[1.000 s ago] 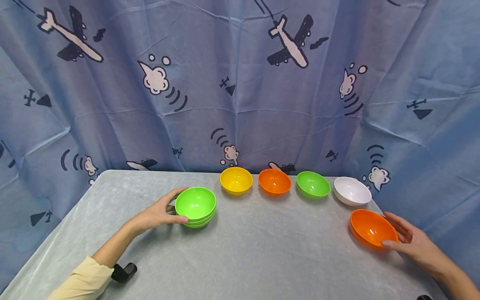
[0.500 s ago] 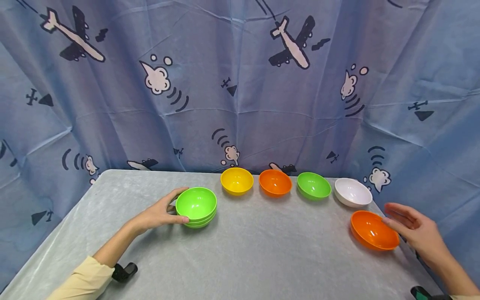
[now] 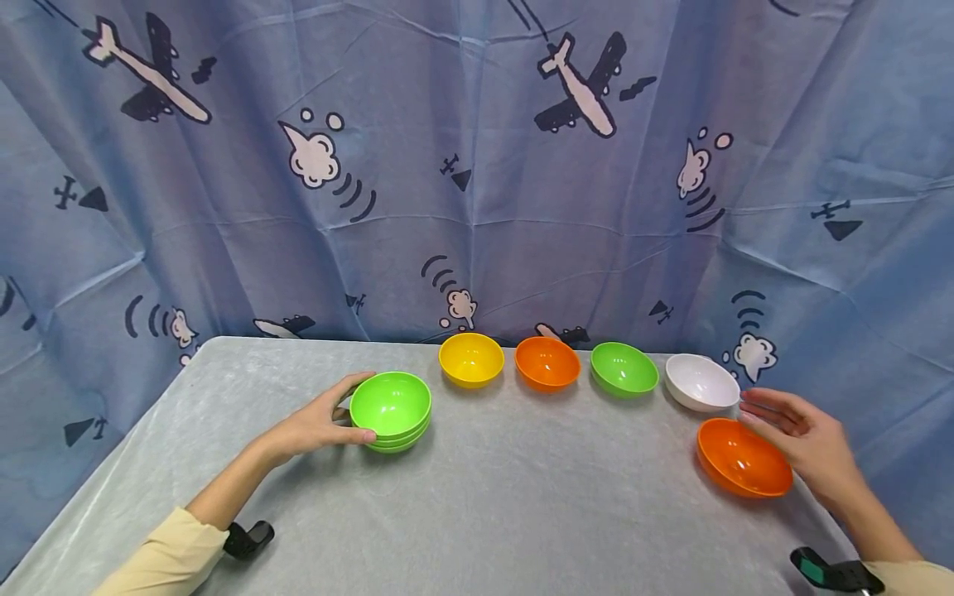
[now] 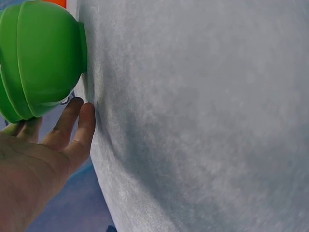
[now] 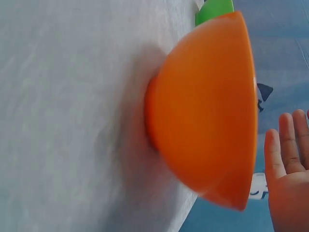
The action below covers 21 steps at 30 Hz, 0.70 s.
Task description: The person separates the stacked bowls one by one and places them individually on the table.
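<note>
My left hand (image 3: 328,418) holds the side of a stack of light green bowls (image 3: 391,406), thumb at the near rim and fingers behind. In the left wrist view the stack's underside (image 4: 50,58) sits close to the table, with the fingers (image 4: 60,130) alongside it. My right hand (image 3: 805,443) is held over the far right rim of a large orange bowl (image 3: 745,458), its fingers close to a white bowl (image 3: 701,382). Nothing is in that hand; the right wrist view shows its fingers (image 5: 288,145) extended beyond the rim of the orange bowl (image 5: 207,106).
Along the back edge of the grey-covered table (image 3: 507,513) stand a yellow bowl (image 3: 471,361), a smaller orange bowl (image 3: 547,364) and a green bowl (image 3: 623,369), left of the white one. A blue curtain (image 3: 417,165) with printed airplanes hangs behind.
My right hand has let go of the large orange bowl, lifted, and moved left and away from me toward the white bowl. My left hand and the green stack stay put.
</note>
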Motion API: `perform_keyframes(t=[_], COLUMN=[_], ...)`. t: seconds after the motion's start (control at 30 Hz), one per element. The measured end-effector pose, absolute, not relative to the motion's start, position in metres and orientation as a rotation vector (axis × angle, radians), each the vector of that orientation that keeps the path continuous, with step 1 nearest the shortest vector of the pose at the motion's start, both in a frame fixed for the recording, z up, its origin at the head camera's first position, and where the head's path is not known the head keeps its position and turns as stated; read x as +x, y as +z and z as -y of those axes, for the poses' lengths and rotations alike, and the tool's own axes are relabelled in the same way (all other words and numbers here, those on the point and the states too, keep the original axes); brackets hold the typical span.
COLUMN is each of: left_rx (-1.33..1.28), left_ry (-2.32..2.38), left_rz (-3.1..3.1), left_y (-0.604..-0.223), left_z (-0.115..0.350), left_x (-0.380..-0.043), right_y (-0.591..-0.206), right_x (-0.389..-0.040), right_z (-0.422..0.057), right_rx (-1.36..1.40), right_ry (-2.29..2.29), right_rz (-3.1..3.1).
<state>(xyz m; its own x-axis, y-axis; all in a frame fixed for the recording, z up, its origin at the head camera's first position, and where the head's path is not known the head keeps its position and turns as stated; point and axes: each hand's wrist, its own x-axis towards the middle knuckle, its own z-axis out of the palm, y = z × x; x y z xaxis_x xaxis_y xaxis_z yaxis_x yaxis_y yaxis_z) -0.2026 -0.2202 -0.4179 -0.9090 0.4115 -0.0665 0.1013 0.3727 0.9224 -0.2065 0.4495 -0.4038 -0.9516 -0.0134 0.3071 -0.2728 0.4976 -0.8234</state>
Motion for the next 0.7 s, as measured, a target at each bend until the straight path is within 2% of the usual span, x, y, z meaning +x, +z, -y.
perform_keyframes(t=[0.27,0.7], left_rx=[0.493,0.511], left_ry=[1.571,1.594], left_rz=[-2.342,-2.339], left_y=[-0.419,-0.421], left_z=[0.222,0.222], left_x=[-0.203,-0.204], right_y=[-0.404,-0.398], right_x=[-0.216,-0.232], right_z=[-0.43,-0.398], right_rx=[0.389,0.416], right_ry=[1.474,1.458], right_rz=[2.42,2.497])
